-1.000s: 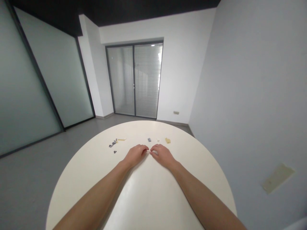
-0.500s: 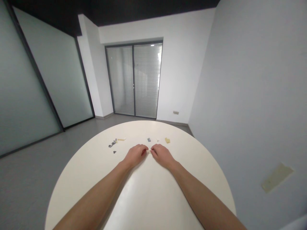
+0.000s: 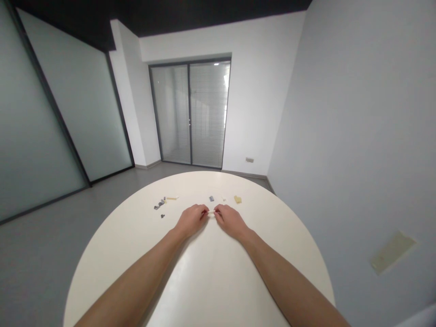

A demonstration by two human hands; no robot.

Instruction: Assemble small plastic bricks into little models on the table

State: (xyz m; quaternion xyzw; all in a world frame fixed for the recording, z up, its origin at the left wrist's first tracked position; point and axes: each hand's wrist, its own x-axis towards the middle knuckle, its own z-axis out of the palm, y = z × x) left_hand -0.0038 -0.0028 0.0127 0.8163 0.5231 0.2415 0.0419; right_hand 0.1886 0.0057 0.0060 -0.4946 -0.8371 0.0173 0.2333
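Near the middle of the round white table (image 3: 218, 281), my left hand (image 3: 192, 220) and my right hand (image 3: 230, 220) face each other with a small gap between. A thin pale stick-like piece (image 3: 211, 212) spans that gap. Fingers of both hands are closed on its ends, which they hide. Just beyond the hands lie a small grey-blue piece (image 3: 211, 198), a tiny white piece (image 3: 224, 199) and a yellow piece (image 3: 238, 199). What the small pieces are is too fine to tell.
Left of my hands is a cluster of small dark grey pieces (image 3: 160, 204), with a long tan piece (image 3: 171, 198) beside it. A single dark piece (image 3: 162, 216) lies nearer. Beyond the table stand a glass door (image 3: 190, 113) and white walls (image 3: 259, 91).
My left hand has shifted slightly left, widening the gap, so more of the pale piece shows between the hands. The pieces on the table stay where they were.
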